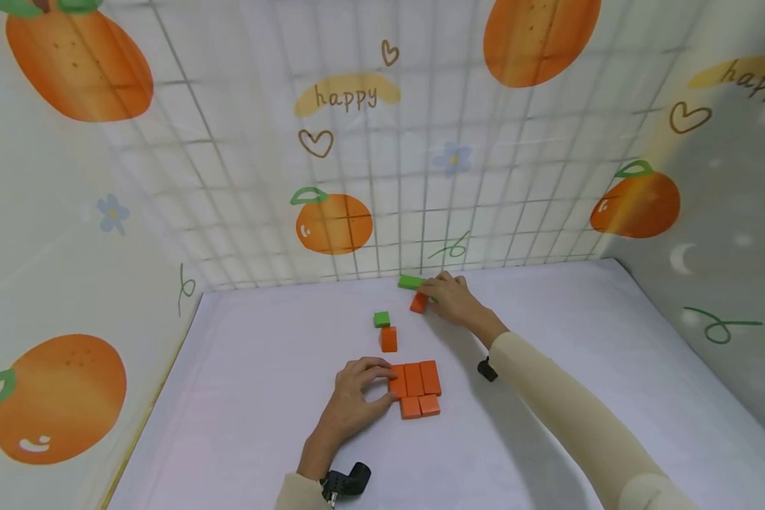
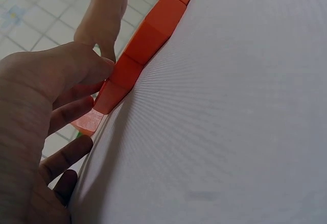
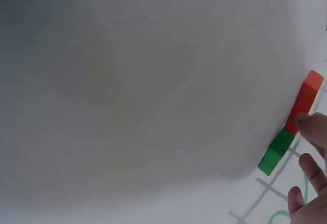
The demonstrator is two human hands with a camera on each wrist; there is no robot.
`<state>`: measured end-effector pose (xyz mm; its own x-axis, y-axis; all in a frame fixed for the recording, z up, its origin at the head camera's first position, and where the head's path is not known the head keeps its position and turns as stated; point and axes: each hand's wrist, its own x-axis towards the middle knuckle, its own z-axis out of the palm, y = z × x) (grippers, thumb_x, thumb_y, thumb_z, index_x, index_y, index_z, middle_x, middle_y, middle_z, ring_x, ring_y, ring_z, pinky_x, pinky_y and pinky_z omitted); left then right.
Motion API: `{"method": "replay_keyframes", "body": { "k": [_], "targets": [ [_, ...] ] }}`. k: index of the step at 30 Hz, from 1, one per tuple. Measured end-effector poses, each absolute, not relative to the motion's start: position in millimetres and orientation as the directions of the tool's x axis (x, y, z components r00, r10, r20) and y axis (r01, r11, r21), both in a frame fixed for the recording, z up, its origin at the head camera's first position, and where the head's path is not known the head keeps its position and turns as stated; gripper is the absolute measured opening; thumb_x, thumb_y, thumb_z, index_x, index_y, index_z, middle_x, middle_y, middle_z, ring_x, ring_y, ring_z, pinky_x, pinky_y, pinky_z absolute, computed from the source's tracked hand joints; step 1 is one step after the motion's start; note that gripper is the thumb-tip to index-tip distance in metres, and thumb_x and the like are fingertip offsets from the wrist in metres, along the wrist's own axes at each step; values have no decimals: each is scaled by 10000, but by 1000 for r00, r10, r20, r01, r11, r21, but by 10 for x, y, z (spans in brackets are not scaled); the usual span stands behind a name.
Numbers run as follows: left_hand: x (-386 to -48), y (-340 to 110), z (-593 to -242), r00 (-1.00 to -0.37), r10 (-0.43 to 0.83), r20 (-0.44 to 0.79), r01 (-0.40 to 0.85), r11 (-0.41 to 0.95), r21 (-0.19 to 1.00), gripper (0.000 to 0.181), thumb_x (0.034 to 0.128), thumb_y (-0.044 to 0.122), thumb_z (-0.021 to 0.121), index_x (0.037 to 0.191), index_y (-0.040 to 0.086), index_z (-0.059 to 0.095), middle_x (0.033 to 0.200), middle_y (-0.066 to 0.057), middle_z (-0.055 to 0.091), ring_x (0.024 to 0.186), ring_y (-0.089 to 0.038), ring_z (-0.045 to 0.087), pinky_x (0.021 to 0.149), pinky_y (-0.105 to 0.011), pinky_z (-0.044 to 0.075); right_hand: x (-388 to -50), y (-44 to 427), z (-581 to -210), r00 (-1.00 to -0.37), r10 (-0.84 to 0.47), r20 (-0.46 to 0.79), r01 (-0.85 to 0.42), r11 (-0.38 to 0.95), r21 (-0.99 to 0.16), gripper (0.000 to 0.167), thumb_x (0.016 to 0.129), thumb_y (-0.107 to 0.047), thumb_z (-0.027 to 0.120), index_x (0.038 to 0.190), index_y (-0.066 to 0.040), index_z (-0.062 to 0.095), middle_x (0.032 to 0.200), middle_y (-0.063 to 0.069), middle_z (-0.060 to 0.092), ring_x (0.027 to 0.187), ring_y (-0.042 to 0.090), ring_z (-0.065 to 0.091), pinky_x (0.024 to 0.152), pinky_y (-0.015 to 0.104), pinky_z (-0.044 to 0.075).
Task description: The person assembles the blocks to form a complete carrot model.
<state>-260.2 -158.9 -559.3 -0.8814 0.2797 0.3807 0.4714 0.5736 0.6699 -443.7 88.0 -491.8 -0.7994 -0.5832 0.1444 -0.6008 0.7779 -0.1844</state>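
My left hand (image 1: 350,397) is at the left side of a flat group of orange blocks (image 1: 414,380). Its thumb and fingers curve around the leftmost long block (image 1: 397,387), pinching it. Two shorter orange blocks (image 1: 420,406) lie against the group's near edge. Farther back, my right hand (image 1: 449,299) reaches over an orange block (image 1: 418,303), its thumb touching that block in the right wrist view. A green block (image 3: 276,151) adjoins this orange block's end there. Another green block (image 1: 411,282) lies beside the right fingertips in the head view. The right fingers hide part of these pieces.
Between the two hands, a small green block (image 1: 381,319) and an orange block (image 1: 389,340) stand close together on the white tabletop (image 1: 261,368). A patterned curtain over a grid (image 1: 395,163) rises at the back edge. Both wrists wear black devices (image 1: 350,480).
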Motion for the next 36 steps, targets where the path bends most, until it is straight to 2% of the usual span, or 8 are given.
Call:
{"method": "replay_keyframes", "body": {
  "k": [5,9,13,19,27,36],
  "targets": [
    [-2588,-1582,-5591,-889,274,367,457,589,667,283,868,288,768,1149,264,737,1255,142,587,1206,-126,476,1047,-543,307,-4448,840,-4962,-781,-599,176,-621,776,-111,336,946,-70,676,1280,-102,686,1235,67,622,1148,296,464,864,479,345],
    [-2583,-1583,-5585,-894,269,359,448,592,670,280,866,289,770,1144,267,741,1249,155,586,1207,-115,474,1062,-537,299,-4445,811,-4972,-804,-576,149,-593,796,-122,300,939,-199,716,1222,-103,703,1203,80,588,1152,295,450,881,470,345],
    [-2583,-1574,-5582,-892,273,361,452,583,675,277,860,278,774,1134,256,744,1248,144,590,1202,-118,476,1053,-536,306,-4427,813,-4949,-848,-520,104,-531,831,-168,320,904,-306,757,1155,-114,708,1225,67,616,1187,294,450,917,488,333],
    [-2577,-1571,-5568,-886,283,368,464,575,673,266,861,272,773,1124,238,746,1249,101,605,1192,-137,482,1047,-538,303,-4404,853,-4932,-862,-502,72,-506,842,-187,253,904,-238,756,1130,-130,722,1149,40,659,1113,281,475,909,498,319],
    [-2577,-1584,-5546,-878,291,381,478,583,657,267,870,269,769,1131,215,746,1251,67,614,1191,-158,488,1043,-547,306,-4325,950,-4863,-866,-486,119,-499,824,-270,260,869,-274,783,1066,-109,744,1058,23,692,1040,255,494,911,474,325],
    [-2585,-1584,-5582,-882,290,371,470,594,653,269,877,296,767,1141,252,737,1261,111,594,1205,-141,477,1044,-544,307,-4075,1180,-4731,-813,-543,208,-580,732,-357,162,861,-230,785,982,-130,745,1003,0,705,1025,252,506,852,453,317]
  ]
}}
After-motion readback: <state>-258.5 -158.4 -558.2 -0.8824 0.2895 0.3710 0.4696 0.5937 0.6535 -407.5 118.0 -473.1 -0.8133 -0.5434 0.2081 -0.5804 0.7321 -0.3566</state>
